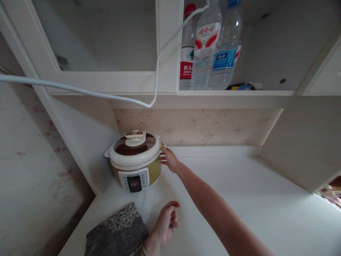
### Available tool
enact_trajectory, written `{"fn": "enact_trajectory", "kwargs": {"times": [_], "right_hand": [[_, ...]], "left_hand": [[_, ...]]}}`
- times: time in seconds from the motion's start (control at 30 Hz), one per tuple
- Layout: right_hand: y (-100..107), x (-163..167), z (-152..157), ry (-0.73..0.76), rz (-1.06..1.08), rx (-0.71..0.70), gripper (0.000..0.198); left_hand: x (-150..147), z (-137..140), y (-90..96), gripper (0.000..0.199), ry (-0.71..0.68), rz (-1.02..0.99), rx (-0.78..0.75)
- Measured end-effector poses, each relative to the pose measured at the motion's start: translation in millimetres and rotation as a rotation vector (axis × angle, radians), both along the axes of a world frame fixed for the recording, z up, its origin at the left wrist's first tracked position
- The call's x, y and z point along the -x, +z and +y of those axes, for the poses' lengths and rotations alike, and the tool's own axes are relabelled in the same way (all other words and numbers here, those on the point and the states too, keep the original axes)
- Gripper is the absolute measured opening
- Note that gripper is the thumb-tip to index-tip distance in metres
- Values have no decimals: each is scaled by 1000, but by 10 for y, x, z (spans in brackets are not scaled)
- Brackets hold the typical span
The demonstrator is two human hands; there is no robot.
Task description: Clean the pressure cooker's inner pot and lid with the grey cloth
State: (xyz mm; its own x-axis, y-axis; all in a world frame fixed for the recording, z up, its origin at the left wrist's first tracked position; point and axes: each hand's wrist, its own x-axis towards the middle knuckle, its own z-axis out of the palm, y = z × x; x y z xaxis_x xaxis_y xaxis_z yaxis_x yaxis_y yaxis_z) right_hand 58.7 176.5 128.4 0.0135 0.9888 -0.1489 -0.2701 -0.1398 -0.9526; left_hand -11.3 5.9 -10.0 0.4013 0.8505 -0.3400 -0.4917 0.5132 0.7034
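Head view: your right hand (pixel 170 159) is stretched out to the round white-and-olive electric pressure cooker (pixel 135 161), its fingers (pixel 164 153) loosely spread and touching the rim of the white lid (pixel 134 149) on the cooker's right side; you cannot tell whether they grip it. Your left hand (pixel 165 220) rests on the white worktop (pixel 239 199), fingers curled inward and holding nothing, well in front of the cooker. The cooker stands in the back left corner of the worktop. A grey patterned cloth (pixel 117 231) lies just left of your left wrist. Clear plastic water bottles (pixel 213 46) stand on the shelf above.
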Motion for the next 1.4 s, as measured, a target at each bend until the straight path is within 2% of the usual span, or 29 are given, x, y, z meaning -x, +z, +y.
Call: {"fn": "enact_trajectory", "kwargs": {"times": [0.17, 0.37, 0.57, 0.7, 0.8, 0.93, 0.97, 1.07, 1.13, 1.2, 1.27, 1.4], "right_hand": [[149, 37, 175, 1, -74, 7, 31], [123, -190, -29, 17, -143, 9, 32], [120, -816, -278, -10, -182, -16, 24], [200, -1410, -437, -73, -255, -30, 13], [282, -1828, -572, -106, -354, -42, 16], [448, -2231, -663, -142, -589, -49, 8], [511, -2276, -655, -167, -666, -58, 12], [750, -2191, -570, -269, -914, -155, 33], [919, -1947, -499, -280, -1071, -285, 41], [1061, -1610, -442, -194, -1208, -455, 47], [1158, -1281, -397, -55, -1340, -610, 49], [1243, -932, -292, 187, -1586, -744, 48]], "left_hand": [[5, -42, 3, 22, 7, 2, -43], [26, -70, 7, 22, 49, 40, -17], [-3, -88, 4, 20, 57, 104, -51], [-1, -133, -5, 20, 226, 257, -121], [149, -77, 170, 24, 373, 394, -227], [491, 303, 743, 24, 522, 651, -527], [561, 452, 900, 27, 545, 711, -588], [654, 930, 1244, 35, 598, 934, -821], [617, 1188, 1327, 40, 576, 1105, -939], [547, 1343, 1314, 44, 520, 1197, -998], [490, 1398, 1257, 49, 487, 1206, -1014], [478, 1369, 1174, 53, 473, 1196, -1012]]}}
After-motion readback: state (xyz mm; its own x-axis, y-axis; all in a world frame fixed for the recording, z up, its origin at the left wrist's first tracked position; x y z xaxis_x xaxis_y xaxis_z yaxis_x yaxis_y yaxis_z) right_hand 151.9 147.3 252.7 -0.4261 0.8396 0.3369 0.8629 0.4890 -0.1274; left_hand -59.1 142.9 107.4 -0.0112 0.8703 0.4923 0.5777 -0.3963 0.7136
